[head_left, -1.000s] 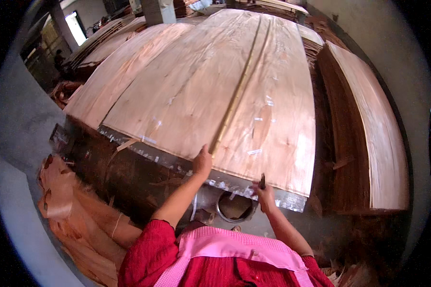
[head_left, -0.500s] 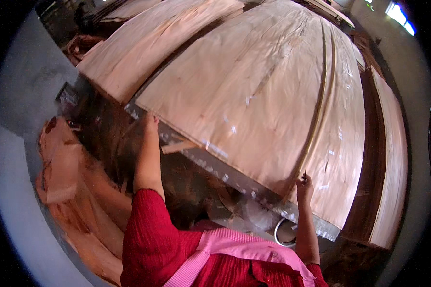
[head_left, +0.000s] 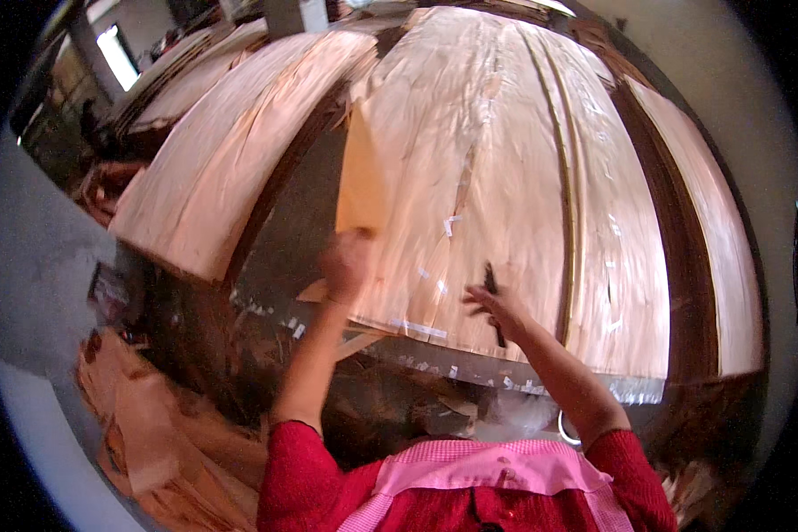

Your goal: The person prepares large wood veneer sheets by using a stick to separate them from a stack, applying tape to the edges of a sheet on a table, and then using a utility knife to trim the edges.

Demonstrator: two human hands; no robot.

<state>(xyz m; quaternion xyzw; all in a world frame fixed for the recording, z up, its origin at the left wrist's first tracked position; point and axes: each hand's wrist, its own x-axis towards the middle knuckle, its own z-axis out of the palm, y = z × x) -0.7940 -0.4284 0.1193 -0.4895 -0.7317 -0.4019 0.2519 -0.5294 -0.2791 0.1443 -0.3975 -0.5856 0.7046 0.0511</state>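
The person's left hand (head_left: 346, 264) is grasping the lower end of an orange strip (head_left: 362, 188), curled around it and blurring somewhat; whether the strip is joining the sheet beneath cannot be told. The strip is standing tilted up beside the left side of a pale wood sheet (head_left: 514, 213), near the front left part of the bench (head_left: 294, 191), whose grey top is showing there. The right hand (head_left: 503, 310) is holding a slim black tool (head_left: 489, 277) with some fingers stretching out, hovering above the sheet toward the bench's front edge. The sheet is covering the bench's middle and right, reaching its right front corner, and bearing white tape pieces (head_left: 450, 225) and a long narrow rod (head_left: 567, 222). Veneer stacks are flanking it, one on the left (head_left: 226, 160), one on the right (head_left: 705, 213)
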